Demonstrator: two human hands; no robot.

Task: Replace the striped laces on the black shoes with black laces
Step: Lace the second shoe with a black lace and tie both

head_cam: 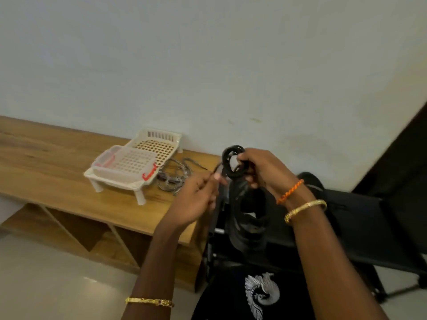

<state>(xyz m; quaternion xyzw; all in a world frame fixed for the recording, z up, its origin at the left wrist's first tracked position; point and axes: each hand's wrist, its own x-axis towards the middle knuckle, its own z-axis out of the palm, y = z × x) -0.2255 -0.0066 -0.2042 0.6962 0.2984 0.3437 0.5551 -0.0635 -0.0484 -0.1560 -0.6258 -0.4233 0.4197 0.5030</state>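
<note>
Above the black shoe [249, 213], right hand [263, 169] grips coiled black lace [233, 161]; left hand [196, 197] pinches its end; next, threading eyelets.

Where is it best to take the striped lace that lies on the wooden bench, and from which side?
Pinch the striped lace at its loose loops on the bench, coming from above on the side away from the white rack, which crowds its other edge.

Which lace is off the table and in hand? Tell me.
The black lace, coiled in a ring held up by the right hand. The striped lace lies loose on the wooden table beside the white rack.
</note>
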